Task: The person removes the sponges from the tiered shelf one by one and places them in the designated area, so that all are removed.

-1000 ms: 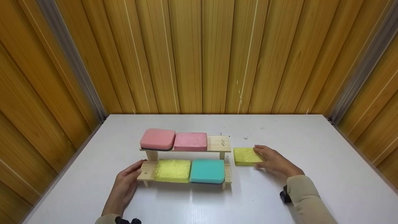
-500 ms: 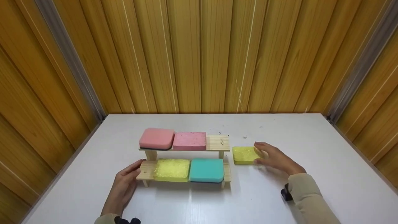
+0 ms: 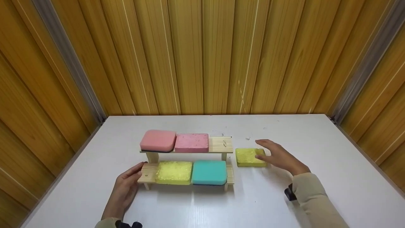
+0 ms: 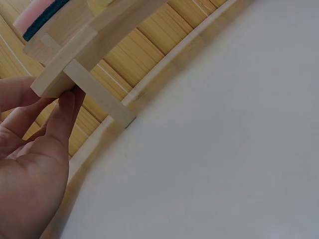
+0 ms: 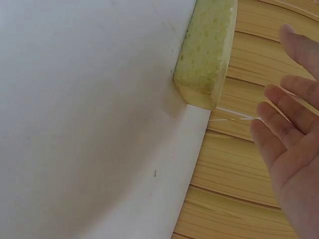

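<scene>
- What your coming move seems to turn on: the loose yellow rectangular sponge point(image 3: 246, 155) lies just left of your right hand point(image 3: 281, 159), right of centre in the head view, its long axis running roughly left to right, so its short right end faces you.
- Your right hand is by far the nearer one; your left hand point(image 3: 126, 186) is well apart from this sponge, across the pale wooden two-tier rack point(image 3: 148, 172).
- Your right hand holds nothing: thumb and fingers are spread wide. In the head view your thumb overlaps the sponge's right end, yet the right wrist view shows a gap between your fingers and it, so I judge you are not touching it.
- Your left hand grips the left end of the rack's lower tier, fingers under the board, as the left wrist view shows.
- The loose sponge sits on the white tabletop point(image 3: 196, 210), just beside the rack's right end.
- On the lower tier, your side of that end, is a teal sponge with a dark underside point(image 3: 209, 172).
</scene>
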Demonstrator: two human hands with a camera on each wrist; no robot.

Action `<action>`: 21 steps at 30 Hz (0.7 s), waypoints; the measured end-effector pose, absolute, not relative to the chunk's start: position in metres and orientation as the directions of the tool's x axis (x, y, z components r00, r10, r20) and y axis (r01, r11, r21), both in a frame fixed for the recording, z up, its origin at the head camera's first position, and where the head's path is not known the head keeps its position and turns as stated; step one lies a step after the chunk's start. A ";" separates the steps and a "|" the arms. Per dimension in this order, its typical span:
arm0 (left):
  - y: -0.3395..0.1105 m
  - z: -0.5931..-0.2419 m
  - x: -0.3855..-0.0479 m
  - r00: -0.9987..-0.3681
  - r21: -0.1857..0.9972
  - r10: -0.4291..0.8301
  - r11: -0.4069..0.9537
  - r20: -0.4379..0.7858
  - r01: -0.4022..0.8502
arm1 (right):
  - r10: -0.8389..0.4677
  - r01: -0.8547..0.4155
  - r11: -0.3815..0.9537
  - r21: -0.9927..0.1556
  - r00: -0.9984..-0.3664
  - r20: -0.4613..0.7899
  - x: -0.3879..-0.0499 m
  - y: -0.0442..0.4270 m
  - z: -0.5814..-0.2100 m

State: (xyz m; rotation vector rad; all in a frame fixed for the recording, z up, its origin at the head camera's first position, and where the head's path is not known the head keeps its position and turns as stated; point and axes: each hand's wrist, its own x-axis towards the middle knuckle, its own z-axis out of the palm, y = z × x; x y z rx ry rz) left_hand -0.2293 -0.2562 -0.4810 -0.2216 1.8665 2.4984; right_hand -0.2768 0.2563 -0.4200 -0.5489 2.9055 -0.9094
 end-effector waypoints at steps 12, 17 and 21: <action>-0.256 -0.480 -0.230 -0.988 0.960 -0.073 -0.257 -0.135 -0.112 | -0.397 -0.431 0.747 -0.507 -0.900 0.179 -0.277 0.245 -0.400; -0.256 -0.480 -0.230 -0.988 0.958 -0.076 -0.264 -0.137 -0.112 | -0.401 -0.441 0.738 -0.511 -0.895 0.194 -0.276 0.236 -0.390; -0.257 -0.480 -0.229 -0.987 0.958 -0.078 -0.264 -0.140 -0.115 | -0.408 -0.447 0.730 -0.517 -0.892 0.195 -0.275 0.227 -0.382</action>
